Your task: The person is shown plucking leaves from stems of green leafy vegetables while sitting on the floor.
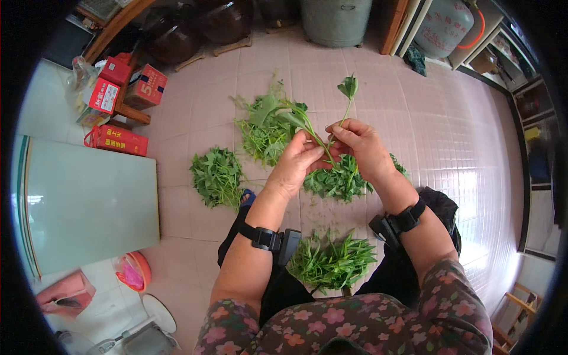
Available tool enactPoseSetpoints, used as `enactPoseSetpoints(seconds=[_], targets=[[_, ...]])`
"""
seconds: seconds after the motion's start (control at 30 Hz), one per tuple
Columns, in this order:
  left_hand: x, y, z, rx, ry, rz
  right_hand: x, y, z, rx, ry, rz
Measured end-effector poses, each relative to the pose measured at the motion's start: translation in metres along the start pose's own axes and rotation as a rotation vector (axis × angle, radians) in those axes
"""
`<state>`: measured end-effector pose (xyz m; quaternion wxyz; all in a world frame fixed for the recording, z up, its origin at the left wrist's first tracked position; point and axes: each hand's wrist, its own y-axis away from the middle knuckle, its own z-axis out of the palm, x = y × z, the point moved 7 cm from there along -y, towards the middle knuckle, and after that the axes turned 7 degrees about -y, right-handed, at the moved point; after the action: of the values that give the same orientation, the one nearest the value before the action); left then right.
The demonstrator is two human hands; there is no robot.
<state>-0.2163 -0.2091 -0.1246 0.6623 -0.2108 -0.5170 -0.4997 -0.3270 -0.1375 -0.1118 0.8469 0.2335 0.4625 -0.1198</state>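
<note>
Near the centre, my left hand [295, 164] grips a long leafy green stem [308, 122] between thumb and fingers. Close beside it, my right hand [361, 144] pinches a thin stalk with one leaf [348, 87] at its upper end. The fingertips of both hands nearly meet, and whether the stalk is still joined to the stem cannot be told. Beyond my left hand lies a loose heap of greens [262, 133] on the tiled floor. Another pile of leaves [216, 177] is at the left, and a leafy pile [339, 182] lies partly hidden below my hands. Long-leaved greens [333, 262] lie nearest my body.
A pale cabinet-like box [93, 206] stands at the left, with red cartons [146, 86] above it and a pink-red basin [144, 270] below. Dark glazed jars [173, 40] and a grey metal bin [336, 22] line the far side. A gas cylinder [446, 26] is at upper right.
</note>
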Motion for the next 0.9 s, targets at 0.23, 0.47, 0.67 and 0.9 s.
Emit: enactPoseSetpoints(seconds=[0.23, 0.47, 0.67, 0.9], targets=[[-0.001, -0.004, -0.006, 0.066, -0.090, 0.025, -0.006, 0.002, -0.011, 0.160, 0.504, -0.126], [-0.005, -0.007, -0.003, 0.060, -0.193, 0.069, 0.000, 0.000, 0.005, 0.120, 0.576, -0.356], [-0.002, -0.005, -0.014, 0.115, -0.246, 0.035, -0.002, 0.001, 0.001, 0.125, 0.503, -0.240], [0.015, 0.000, -0.028, 0.251, -0.142, 0.155, 0.008, 0.002, -0.008, 0.135, 0.121, -0.099]])
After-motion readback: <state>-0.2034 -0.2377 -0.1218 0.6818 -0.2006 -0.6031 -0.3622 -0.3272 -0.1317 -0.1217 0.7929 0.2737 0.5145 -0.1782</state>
